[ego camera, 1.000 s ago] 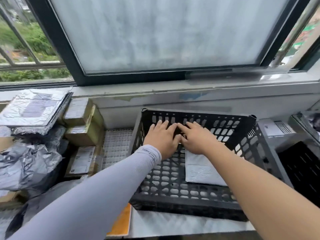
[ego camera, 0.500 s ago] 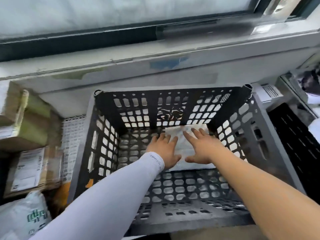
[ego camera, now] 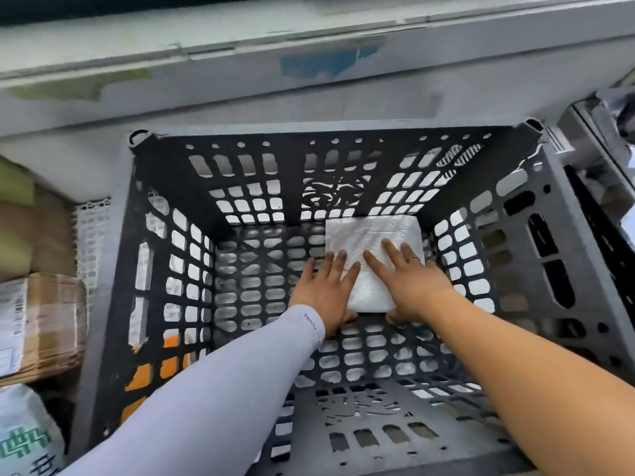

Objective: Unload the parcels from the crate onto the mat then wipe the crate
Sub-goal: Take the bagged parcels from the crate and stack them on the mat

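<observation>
Left hand: I see fingers straight, flat on white parcel's left edge.
Right hand: fingers spread on parcel's top, thumb under near edge.
Parcel: on floor of black crate, far-right corner.
Beside crate: taped cardboard box, left.

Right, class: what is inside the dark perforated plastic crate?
One white plastic-wrapped parcel lies on the floor of the dark perforated plastic crate, at its far right. The left hand and right hand rest on it, hiding its near part.
</observation>
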### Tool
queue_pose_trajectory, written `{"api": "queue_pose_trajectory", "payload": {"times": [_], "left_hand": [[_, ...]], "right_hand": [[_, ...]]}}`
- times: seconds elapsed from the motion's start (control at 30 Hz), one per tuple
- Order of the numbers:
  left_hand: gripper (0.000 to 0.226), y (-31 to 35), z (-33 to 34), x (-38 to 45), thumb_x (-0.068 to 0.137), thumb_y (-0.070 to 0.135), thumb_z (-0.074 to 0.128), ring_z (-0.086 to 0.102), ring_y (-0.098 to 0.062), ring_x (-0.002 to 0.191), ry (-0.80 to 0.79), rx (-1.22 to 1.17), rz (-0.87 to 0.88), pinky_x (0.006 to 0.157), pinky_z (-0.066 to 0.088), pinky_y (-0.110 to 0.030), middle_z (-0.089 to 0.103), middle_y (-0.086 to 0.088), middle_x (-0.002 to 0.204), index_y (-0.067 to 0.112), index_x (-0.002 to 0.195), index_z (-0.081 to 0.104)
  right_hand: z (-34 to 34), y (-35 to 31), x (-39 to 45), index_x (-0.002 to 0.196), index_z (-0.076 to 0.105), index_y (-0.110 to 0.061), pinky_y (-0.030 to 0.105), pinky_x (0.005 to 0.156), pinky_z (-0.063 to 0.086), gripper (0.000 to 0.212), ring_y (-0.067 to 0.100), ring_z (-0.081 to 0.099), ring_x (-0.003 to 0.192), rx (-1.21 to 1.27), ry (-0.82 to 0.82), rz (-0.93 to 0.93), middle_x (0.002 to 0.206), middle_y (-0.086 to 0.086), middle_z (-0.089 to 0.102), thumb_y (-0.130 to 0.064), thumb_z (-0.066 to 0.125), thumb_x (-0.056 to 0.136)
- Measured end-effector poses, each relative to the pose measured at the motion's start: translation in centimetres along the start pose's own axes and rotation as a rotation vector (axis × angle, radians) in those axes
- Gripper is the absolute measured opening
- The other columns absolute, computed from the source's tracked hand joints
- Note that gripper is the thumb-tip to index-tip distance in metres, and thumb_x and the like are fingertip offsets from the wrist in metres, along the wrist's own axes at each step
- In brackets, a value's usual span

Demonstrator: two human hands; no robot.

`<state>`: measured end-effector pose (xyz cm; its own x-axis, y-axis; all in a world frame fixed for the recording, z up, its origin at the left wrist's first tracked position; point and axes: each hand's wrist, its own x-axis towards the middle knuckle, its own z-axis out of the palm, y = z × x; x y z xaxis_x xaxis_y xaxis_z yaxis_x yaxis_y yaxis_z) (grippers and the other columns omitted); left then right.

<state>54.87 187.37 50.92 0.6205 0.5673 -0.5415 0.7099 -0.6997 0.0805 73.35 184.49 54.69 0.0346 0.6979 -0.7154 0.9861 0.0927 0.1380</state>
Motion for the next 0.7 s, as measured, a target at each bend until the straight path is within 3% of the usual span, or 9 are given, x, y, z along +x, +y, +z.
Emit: {"api": "queue_pose_trajectory", "payload": {"times": [0.2,0.33,0.53,0.7], "left_hand": [[0.069,-0.4,-0.3,-1.0,0.111,0.048,0.018,-0.006,-0.037,0.159,-0.029,0.046,0.044,0.127,-0.002,-0.054,-0.016,-0.018,0.170,0.018,0.163,-0.016],[0.062,-0.3,-1.7,-2.3,0.113,0.036,0.018,-0.002,-0.035,0.159,-0.011,0.007,0.060,0.128,0.000,-0.053,-0.009,-0.017,0.172,0.018,0.163,-0.014],[0.067,0.3,-4.5,-4.3,0.109,0.018,0.027,0.008,-0.036,0.158,0.024,-0.001,0.024,0.128,0.008,-0.054,0.001,-0.015,0.173,0.019,0.164,-0.011],[0.067,1.3,-5.8,-5.9,0.109,0.018,0.029,0.017,-0.037,0.157,0.091,-0.014,-0.068,0.127,0.010,-0.055,0.009,-0.014,0.172,0.020,0.165,-0.007]], "right_hand": [[-0.8,-0.6,-0.9,0.160,-0.022,-0.034,0.059,0.120,0.031,0.113,0.037,-0.004,0.159,0.017,-0.006,-0.037,0.169,0.005,-0.027,-0.055,0.065,0.090],[-2.0,-0.7,-2.3,0.162,-0.017,-0.032,0.059,0.120,0.031,0.100,0.034,-0.001,0.159,0.021,-0.017,-0.052,0.171,0.000,-0.019,-0.050,0.056,0.096],[-3.1,-1.1,-4.4,0.162,-0.016,-0.033,0.072,0.119,0.020,0.095,0.035,-0.001,0.159,0.046,0.000,0.003,0.173,0.001,-0.014,-0.006,0.050,0.100],[-4.1,-1.5,-6.4,0.164,-0.010,-0.030,0.074,0.117,0.017,0.080,0.036,0.004,0.159,0.017,0.116,0.041,0.174,0.003,-0.002,-0.008,0.039,0.104]]}}
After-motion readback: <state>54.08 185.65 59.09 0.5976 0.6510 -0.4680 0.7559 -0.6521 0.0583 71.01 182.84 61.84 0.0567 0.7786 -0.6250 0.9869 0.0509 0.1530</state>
